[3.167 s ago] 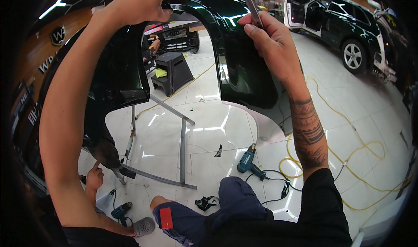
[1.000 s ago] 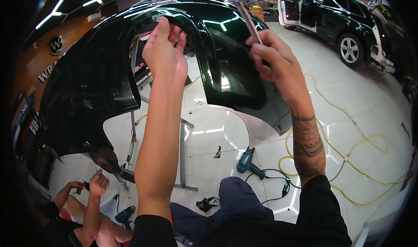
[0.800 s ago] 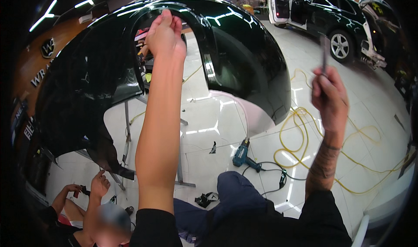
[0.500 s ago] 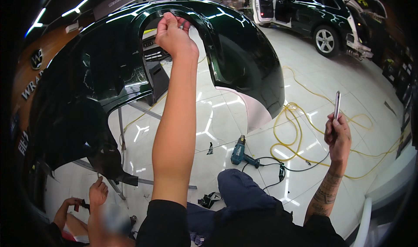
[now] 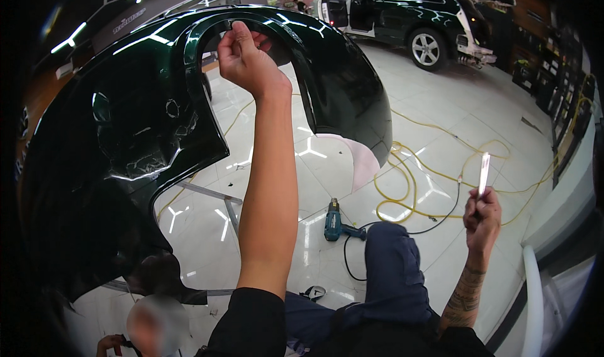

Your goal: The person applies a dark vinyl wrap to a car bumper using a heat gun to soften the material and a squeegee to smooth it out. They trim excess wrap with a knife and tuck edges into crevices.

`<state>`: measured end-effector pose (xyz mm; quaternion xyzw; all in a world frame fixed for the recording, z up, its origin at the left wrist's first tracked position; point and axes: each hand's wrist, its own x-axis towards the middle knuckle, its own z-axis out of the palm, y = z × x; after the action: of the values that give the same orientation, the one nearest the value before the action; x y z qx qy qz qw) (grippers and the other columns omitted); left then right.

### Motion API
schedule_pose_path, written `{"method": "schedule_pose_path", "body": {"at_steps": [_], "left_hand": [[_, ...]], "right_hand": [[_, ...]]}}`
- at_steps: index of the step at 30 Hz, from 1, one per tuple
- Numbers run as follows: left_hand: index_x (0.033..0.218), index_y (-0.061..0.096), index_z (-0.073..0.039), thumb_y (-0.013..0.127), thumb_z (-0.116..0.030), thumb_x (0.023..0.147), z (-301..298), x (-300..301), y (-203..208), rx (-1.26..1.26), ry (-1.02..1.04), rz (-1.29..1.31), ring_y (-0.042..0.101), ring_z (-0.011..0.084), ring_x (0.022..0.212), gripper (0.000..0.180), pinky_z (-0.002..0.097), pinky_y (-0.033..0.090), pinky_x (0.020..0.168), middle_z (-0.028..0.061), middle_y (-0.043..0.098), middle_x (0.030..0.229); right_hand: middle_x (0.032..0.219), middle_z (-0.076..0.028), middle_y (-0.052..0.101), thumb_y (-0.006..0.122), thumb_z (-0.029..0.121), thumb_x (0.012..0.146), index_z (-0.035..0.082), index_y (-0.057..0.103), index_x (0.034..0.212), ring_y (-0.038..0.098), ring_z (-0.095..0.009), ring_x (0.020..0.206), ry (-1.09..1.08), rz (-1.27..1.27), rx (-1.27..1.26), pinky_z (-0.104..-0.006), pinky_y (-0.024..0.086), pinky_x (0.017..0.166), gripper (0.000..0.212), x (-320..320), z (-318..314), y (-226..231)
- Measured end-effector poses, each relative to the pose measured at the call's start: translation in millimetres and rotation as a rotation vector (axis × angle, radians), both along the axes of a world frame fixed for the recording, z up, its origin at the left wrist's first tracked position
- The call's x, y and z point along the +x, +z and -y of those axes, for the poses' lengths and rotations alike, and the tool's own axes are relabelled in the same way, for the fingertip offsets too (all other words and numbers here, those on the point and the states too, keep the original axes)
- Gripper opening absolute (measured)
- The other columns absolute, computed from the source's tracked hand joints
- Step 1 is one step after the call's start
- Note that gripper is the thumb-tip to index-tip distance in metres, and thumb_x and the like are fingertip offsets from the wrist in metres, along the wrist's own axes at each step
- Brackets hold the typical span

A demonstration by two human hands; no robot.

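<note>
A large, glossy dark green car bumper cover [image 5: 340, 80] curves across the left and middle, with a rounded opening in it. At the top rim of this opening is my left hand [image 5: 248, 61], thumb and fingers closed together; what they pinch is too small to make out. Creased, shiny patches mark the bumper's surface left of the opening. Off to the right, apart from the bumper, my right hand [image 5: 482, 215] grips a slim silver tool [image 5: 484, 168], pointing upward. Glare on the tool hides its exact kind.
A teal heat gun [image 5: 335, 223] lies on the tiled floor near my knee, its dark cord trailing. Yellow hose [image 5: 409, 196] loops to the right. Grey stand bars [image 5: 207, 190] show beneath the bumper. A co-worker's hand [image 5: 112, 342] is at lower left; a dark car [image 5: 409, 17] stands behind.
My view has shifted, and the bumper and far car sit further left. My left hand stays at the rim. The right hand is lower in view. The co-worker's raised hand is no longer visible.
</note>
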<state>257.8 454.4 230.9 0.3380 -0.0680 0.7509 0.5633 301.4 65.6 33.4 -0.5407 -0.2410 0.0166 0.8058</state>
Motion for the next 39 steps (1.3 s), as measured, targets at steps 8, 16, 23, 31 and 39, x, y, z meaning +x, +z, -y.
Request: {"method": "schedule_pose_path", "body": {"at_steps": [8,16,23,31,39], "left_hand": [[0.098,0.063,-0.001,0.063,-0.031,0.095,-15.5,-9.9,-6.2,0.057,0.007,-0.022,0.065,0.0144,0.075,0.030,0.0268,0.048,0.066,0.0063,0.068,0.083],[0.100,0.062,-0.003,0.067,-0.040,0.091,0.3,-25.2,-6.0,0.089,-0.013,-0.210,0.060,0.0142,0.082,0.038,0.0295,0.045,0.075,0.0061,0.067,0.088],[0.085,0.062,-0.002,0.066,-0.021,0.094,-10.1,-17.5,5.4,0.074,0.255,-0.201,0.060,0.0105,0.066,0.022,0.0246,0.044,0.060,0.0039,0.065,0.071],[0.090,0.062,-0.006,0.061,-0.021,0.095,-39.8,-43.8,5.0,0.247,-0.046,-0.232,0.062,0.0167,0.072,0.016,0.0290,0.051,0.068,0.0053,0.065,0.079],[0.090,0.056,-0.010,0.049,-0.024,0.102,-41.2,-75.8,27.0,0.050,0.180,-0.280,0.053,0.0144,0.074,0.020,0.0247,0.044,0.064,0.0012,0.055,0.079]], "right_hand": [[0.092,-0.008,0.056,0.058,-0.002,0.090,0.003,0.065,0.117,0.062,-0.013,0.068,0.846,0.253,-0.579,-0.0239,0.053,0.059,0.028,-98.4,-72.9,-11.0],[0.099,-0.004,0.053,0.059,-0.003,0.085,0.000,0.058,0.099,0.052,-0.009,0.086,1.621,-0.034,-0.486,-0.0206,0.042,0.074,0.014,-127.9,-67.4,-96.4],[0.111,-0.009,0.053,0.059,0.002,0.081,-0.001,0.059,0.102,0.058,-0.018,0.085,1.712,-0.055,-0.675,-0.0306,0.047,0.079,0.021,-20.5,-48.8,-82.5],[0.088,-0.008,0.061,0.060,0.000,0.083,0.001,0.065,0.090,0.062,-0.016,0.079,1.550,0.169,-0.478,-0.0281,0.049,0.069,0.008,79.1,-18.7,-108.0],[0.092,-0.010,0.063,0.069,-0.003,0.078,0.000,0.068,0.093,0.063,-0.017,0.084,1.828,-0.061,-0.677,-0.0272,0.048,0.071,0.016,169.2,8.9,-92.4]]}}
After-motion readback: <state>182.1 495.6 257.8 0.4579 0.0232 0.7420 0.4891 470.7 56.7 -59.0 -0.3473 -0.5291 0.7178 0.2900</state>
